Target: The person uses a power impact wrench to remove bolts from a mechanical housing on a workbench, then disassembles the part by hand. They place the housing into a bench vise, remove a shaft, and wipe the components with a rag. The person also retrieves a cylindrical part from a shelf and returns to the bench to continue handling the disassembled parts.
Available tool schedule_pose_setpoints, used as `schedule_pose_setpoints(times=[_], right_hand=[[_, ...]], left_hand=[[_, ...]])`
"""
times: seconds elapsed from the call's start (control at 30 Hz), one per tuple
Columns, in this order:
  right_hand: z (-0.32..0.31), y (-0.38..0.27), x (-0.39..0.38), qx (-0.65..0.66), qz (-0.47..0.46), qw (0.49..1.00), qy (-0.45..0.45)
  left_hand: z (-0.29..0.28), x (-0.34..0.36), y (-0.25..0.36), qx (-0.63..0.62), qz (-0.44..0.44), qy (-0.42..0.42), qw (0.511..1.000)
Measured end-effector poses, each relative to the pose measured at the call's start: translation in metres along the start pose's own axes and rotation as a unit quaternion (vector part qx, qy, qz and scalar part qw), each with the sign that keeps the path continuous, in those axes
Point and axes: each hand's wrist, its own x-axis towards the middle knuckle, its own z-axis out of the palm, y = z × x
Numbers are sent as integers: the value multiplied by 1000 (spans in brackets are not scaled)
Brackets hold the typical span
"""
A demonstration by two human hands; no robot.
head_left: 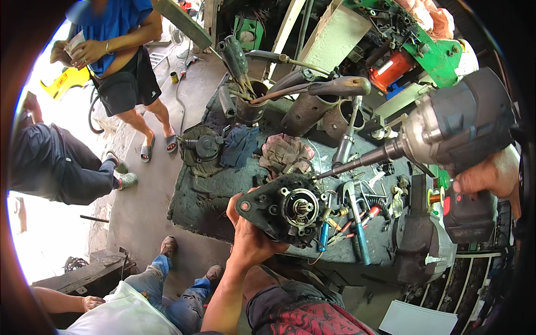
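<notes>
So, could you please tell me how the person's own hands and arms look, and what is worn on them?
The left hand is bare, with no glove and no visible ring. The left forearm shows no sleeve, watch or bracelet. The right hand is also ungloved, though partly hidden; beyond it, too little shows to tell about a sleeve.

Black housing (265,198), splined shaft (303,207) exposed; power driver (455,123) slanted beside it.
</notes>
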Motion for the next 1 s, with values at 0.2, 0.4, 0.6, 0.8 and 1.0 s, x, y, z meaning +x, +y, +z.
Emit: schedule_pose_setpoints(times=[0.2,0.4,0.6,0.8,1.0], right_hand=[[10,-5,-14,18,6,998,52],[34,64,-27,27,-183,974,129],[86,194,-51,302,-134,931,154],[188,345,-36,314,-243,855,333],[297,445,-18,675,-151,678,248]], left_hand=[[-14,-8,5,98,-6,-26,995],[-90,-16,50,-86,-104,147,980],[-59,30,150,-16,82,96,992],[66,91,232,127,319,-63,937],[138,106,233,202,352,-195,893]])
